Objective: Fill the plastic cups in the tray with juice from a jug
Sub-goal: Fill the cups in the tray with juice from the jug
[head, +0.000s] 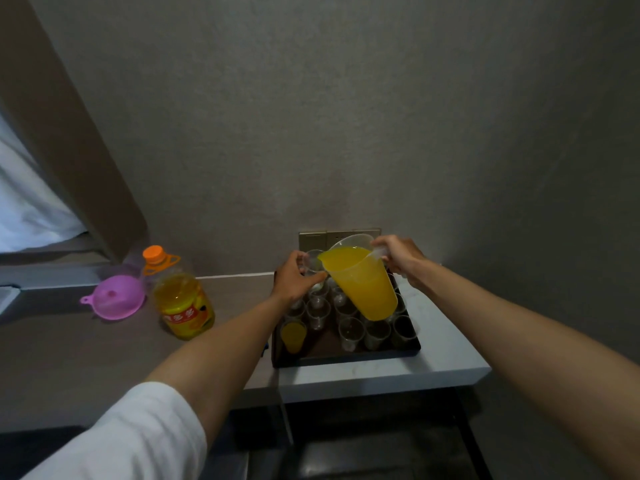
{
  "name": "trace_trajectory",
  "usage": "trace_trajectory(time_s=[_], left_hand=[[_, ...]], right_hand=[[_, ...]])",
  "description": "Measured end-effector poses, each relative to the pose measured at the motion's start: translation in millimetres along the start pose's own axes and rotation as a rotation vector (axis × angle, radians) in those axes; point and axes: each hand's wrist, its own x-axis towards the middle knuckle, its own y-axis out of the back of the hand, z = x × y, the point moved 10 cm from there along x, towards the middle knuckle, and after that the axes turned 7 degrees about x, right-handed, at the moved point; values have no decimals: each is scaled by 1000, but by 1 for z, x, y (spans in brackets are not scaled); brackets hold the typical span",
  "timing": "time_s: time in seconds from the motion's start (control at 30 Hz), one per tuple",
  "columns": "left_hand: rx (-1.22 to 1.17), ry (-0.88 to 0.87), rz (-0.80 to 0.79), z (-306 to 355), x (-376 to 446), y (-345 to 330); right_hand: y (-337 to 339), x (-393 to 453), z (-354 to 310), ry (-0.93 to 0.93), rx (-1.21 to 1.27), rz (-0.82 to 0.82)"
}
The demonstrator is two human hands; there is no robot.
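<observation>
Orange juice fills most of the clear plastic jug (363, 282), which you hold tilted above the far half of the black tray (346, 358), its spout turned toward your left. Your right hand (401, 259) grips the jug's handle with the fingers curled around it. Your left hand (294, 280) holds one clear plastic cup (314, 261) lifted off the tray, fingers and thumb wrapped around its wall, the cup's rim just beside the spout. Whether juice is crossing from spout to cup cannot be told.

Below, the tray carries rows of empty clear cups (351, 332) standing upright and close together; the jug hides some of them. One filled cup (293, 336) of juice stands at the tray's near left corner. The tray rests on the pale table (450, 355), near its front right edge.

To your left on the same table, well apart from the tray, stands a juice bottle (180, 299) with an orange cap and a yellow label, partly full. Just beside it lies a pink funnel (114, 297), mouth upward. A wall plate (313, 237) is fixed to the grey wall behind the jug. A white sleeve (131, 441) covers your left upper arm.
</observation>
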Motion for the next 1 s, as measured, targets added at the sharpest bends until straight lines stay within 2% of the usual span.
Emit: trace_trajectory(time_s=[1.0], left_hand=[[-61, 33, -22, -1, -14, -8]], right_hand=[[-4, 18, 2, 67, -114, 4]])
